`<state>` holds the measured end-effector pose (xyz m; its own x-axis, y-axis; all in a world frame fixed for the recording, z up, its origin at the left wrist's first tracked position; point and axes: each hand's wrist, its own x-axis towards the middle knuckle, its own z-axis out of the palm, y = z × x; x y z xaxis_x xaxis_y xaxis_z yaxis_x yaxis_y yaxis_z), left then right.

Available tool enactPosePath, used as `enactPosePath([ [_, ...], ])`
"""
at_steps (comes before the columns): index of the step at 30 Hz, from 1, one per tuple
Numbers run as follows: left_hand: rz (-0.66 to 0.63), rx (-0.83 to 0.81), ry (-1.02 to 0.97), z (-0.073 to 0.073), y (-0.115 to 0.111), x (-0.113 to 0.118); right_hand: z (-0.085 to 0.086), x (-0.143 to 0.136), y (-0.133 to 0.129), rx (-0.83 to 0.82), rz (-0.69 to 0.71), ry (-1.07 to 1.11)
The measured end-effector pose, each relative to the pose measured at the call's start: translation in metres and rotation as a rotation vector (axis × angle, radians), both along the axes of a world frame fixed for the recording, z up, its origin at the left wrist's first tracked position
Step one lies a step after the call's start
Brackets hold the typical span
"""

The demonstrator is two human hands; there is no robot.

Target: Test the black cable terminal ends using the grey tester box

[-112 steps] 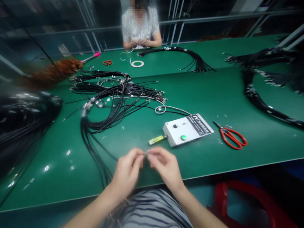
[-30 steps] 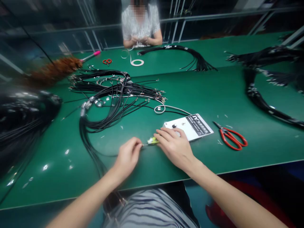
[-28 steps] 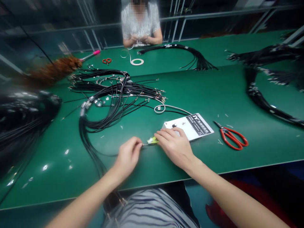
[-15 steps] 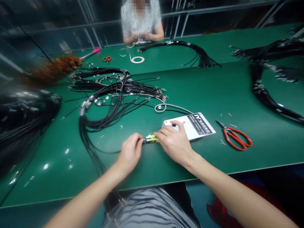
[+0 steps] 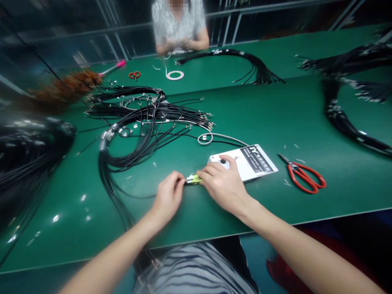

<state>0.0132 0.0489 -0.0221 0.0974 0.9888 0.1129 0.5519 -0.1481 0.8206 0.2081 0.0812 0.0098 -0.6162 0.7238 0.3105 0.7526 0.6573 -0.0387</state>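
My left hand [image 5: 168, 195] is closed, thumb and fingers pinched on the end of a thin black cable [image 5: 143, 197] that trails left to a bundle. Just right of these fingertips is a small yellow-green clip [image 5: 194, 179] with pale metal jaws, at the cable's end. My right hand [image 5: 226, 183] has its thumb and fingers closed on the clip's other end. It partly covers a white box [image 5: 255, 161] with a dark printed label and a black knob. Whether the cable tip sits inside the jaws is too small to tell.
Red-handled scissors [image 5: 306, 175] lie right of the box among wire scraps. Black cable bundles [image 5: 134, 157] spread left and behind, with more bundles [image 5: 343, 122] at far right. A white tape roll [image 5: 175, 75] lies near a person [image 5: 180, 28] across the green table [image 5: 199, 224].
The view has shifted slightly. The clip shows a different outline, its yellow-green parts now looking closer together. Both hands keep nearly the same places.
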Motion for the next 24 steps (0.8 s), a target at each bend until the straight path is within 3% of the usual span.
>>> enactPosePath([
  [9,0.0,-0.004,-0.008,-0.001,0.0,-0.001,0.004,-0.002,-0.003,-0.007,-0.012,0.027],
  [12,0.002,-0.007,-0.015,-0.001,0.0,-0.001,0.011,0.012,-0.012,0.008,-0.021,0.144],
  [14,0.0,-0.009,-0.024,-0.002,0.0,-0.002,0.011,0.029,-0.024,0.043,-0.097,0.283],
  [18,-0.01,-0.002,-0.041,-0.004,-0.001,-0.003,-0.002,0.056,-0.055,0.11,-0.297,0.52],
  [24,-0.007,0.014,-0.036,-0.004,-0.001,-0.003,-0.021,0.052,-0.074,0.115,-0.289,0.446],
])
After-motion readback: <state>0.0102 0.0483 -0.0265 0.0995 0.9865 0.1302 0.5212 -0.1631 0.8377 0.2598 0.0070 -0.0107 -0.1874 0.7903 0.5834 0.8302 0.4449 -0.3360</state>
